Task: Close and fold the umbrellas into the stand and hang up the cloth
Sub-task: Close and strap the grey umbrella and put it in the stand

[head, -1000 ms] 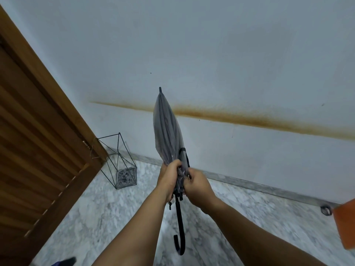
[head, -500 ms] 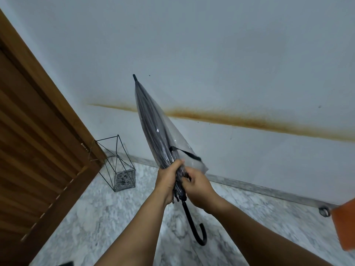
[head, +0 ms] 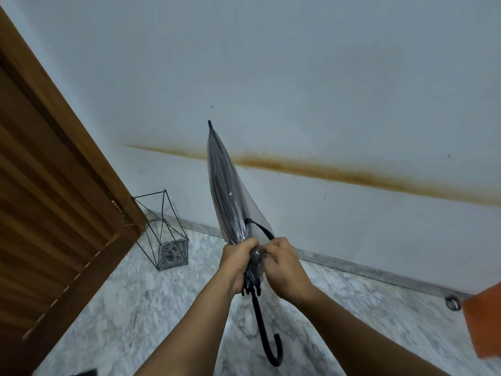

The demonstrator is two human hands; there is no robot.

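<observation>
A closed clear umbrella [head: 226,191] with black ribs points up toward the wall, its black hooked handle [head: 267,335] hanging below my hands. My left hand [head: 237,263] is wrapped around the gathered canopy near its lower end. My right hand [head: 283,267] pinches the canopy folds and the black strap [head: 259,226] beside it. A black wire umbrella stand [head: 162,232] sits on the marble floor at the left, by the wall corner, with no umbrella visible in it.
A slatted wooden door [head: 54,199] fills the left side. The white wall [head: 325,77] carries a rusty brown streak. An orange object [head: 485,321] juts in at the right edge, with a small metal ring [head: 452,303] at the baseboard.
The umbrella swung its tip to the left, then back toward upright. My right hand has shifted onto the folds and strap, which now sticks out to the right.
</observation>
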